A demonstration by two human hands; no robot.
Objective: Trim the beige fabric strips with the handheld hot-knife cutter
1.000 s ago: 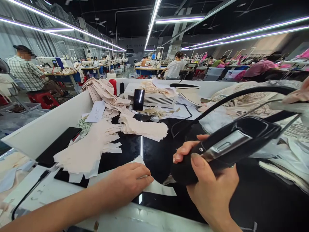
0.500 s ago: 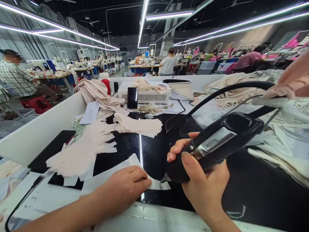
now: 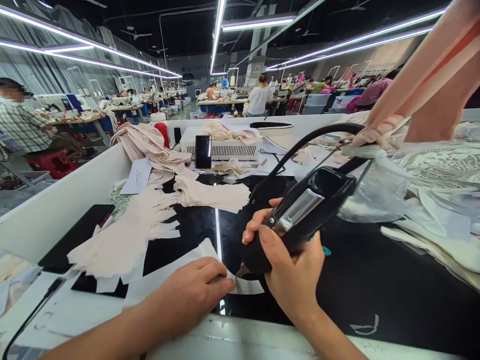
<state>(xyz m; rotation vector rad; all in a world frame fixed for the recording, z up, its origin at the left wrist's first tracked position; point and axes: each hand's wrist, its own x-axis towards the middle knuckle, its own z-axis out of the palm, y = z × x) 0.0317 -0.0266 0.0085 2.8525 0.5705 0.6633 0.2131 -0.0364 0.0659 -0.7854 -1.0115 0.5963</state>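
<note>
My right hand (image 3: 290,265) is wrapped round a black corded handheld tool (image 3: 300,215) with a silver lever on its side. The tool's pointed metal tip (image 3: 241,272) touches or nearly touches a curved white fabric piece (image 3: 176,267) on the black tabletop. Pressed down on that piece is my left hand (image 3: 198,282), its fingers close together beside the tip. The fabric's narrow end shows to the right of my fingers; the part under my palm is hidden. A light cloth band ties up the tool's cable (image 3: 300,145).
Stacks of pale fabric pieces (image 3: 123,235) lie at the left, near a dark phone (image 3: 80,235). A white control box (image 3: 240,149) stands behind another phone (image 3: 203,151). Lace and plastic bags (image 3: 378,195) fill the right. A thin scrap (image 3: 365,327) lies in front. People sit at machines beyond.
My right hand and the tool have moved left, and the tip has come along the strip towards my left fingers. My left hand stays on the fabric.
</note>
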